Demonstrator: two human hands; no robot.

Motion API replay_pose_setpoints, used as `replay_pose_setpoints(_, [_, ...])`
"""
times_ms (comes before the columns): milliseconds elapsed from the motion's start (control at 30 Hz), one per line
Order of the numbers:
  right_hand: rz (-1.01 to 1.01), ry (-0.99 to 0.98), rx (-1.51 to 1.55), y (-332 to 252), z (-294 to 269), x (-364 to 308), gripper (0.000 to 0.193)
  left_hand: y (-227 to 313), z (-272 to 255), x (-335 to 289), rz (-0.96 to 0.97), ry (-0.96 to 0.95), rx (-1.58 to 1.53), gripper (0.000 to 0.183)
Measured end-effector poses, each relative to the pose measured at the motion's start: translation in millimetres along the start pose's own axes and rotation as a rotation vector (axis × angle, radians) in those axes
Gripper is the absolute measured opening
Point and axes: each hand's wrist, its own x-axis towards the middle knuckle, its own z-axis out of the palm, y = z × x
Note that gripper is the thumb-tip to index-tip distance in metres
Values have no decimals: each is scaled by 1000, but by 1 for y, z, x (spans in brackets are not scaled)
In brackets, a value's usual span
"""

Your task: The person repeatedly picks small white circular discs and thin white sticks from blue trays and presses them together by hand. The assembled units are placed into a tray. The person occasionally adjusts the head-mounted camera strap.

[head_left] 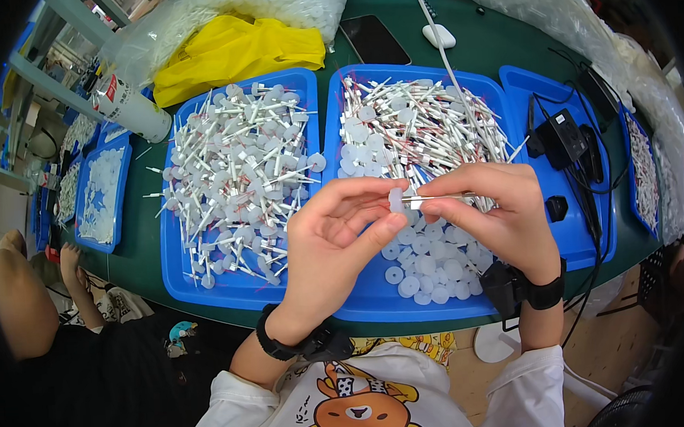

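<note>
My left hand [339,241] pinches a small translucent white plastic disc [396,200] between thumb and forefinger. From the right, my right hand [490,206] grips a thin white stick-like part with a metal shaft [442,197], its end at the disc. Both hands are above the front of a blue tray [409,314]. Behind them lie many thin white sticks with red wires [430,131], and under them a pile of loose white discs [438,266]. Another blue tray [177,288] on the left holds sticks with discs on them [236,180].
Beyond the trays are a yellow plastic bag [237,55], a black phone [375,40] and a white earphone case [439,36]. A white cup [131,108] stands at back left. A third blue tray [602,238] at right holds black devices and cables [561,136]. A co-worker sits at left.
</note>
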Motion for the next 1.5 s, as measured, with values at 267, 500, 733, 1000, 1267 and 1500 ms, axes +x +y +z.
replay_pose_setpoints(267, [131, -98, 125, -3, -1, 0, 8, -2, -1, -1, 58, -20, 39, 32])
replay_pose_setpoints(500, [299, -229, 211, -7, -6, 1, 13, -7, -3, -6, 92, -20, 40, 28])
replay_pose_setpoints(733, [300, -271, 191, -7, -6, 0, 16, -11, -7, -4, 223, -69, 281, 25])
replay_pose_setpoints(1000, [361, -329, 358, -5, -9, 0, 18, -6, -1, -7, 119, -49, 88, 27])
replay_pose_setpoints(1267, [429, 65, 376, 10, 4, 3, 21, -5, -4, 1, 389, 200, 636, 34])
replay_pose_setpoints(1500, [461, 268, 224, 31, -2, 2, 21, 11, -12, 9, 801, 651, 1205, 40])
